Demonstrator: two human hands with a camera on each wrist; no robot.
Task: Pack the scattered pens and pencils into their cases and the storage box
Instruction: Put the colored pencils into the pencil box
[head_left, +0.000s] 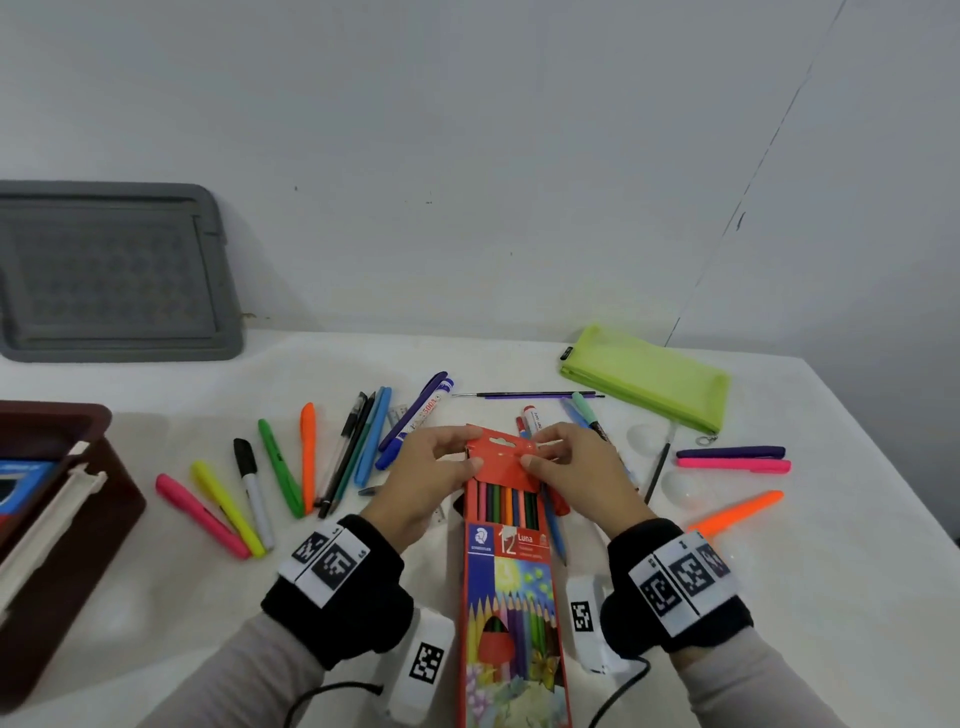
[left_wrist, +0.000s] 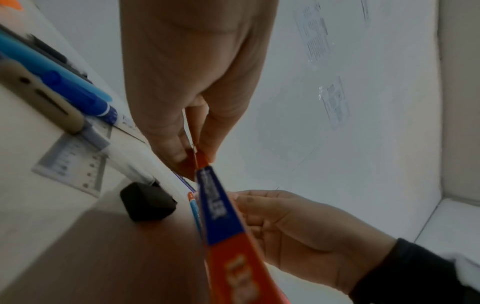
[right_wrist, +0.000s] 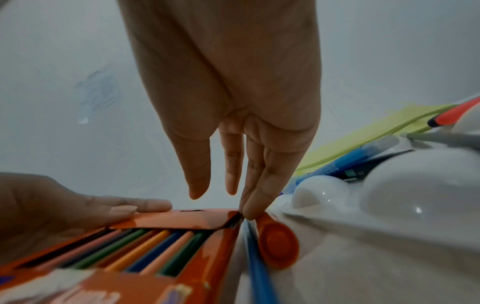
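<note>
A red coloured-pencil box (head_left: 511, 587) lies lengthwise in front of me, with several pencils (head_left: 506, 501) showing under its raised top flap (head_left: 501, 460). My left hand (head_left: 470, 451) pinches the flap's left edge between thumb and finger (left_wrist: 182, 148). My right hand (head_left: 535, 451) is at the flap's right corner. In the right wrist view its straight fingertips (right_wrist: 250, 207) touch that corner of the flap (right_wrist: 182, 219), and the thumb hangs just clear of it. One blue pencil (head_left: 553, 525) lies outside along the box's right side.
Highlighters, markers and pens (head_left: 291, 467) fan out on the left. More pens (head_left: 732, 457) and an orange highlighter (head_left: 737, 512) lie on the right. A green mesh pouch (head_left: 644, 382) sits at the back right and a brown storage box (head_left: 62, 519) at the left edge. A grey lid (head_left: 114, 270) leans on the wall.
</note>
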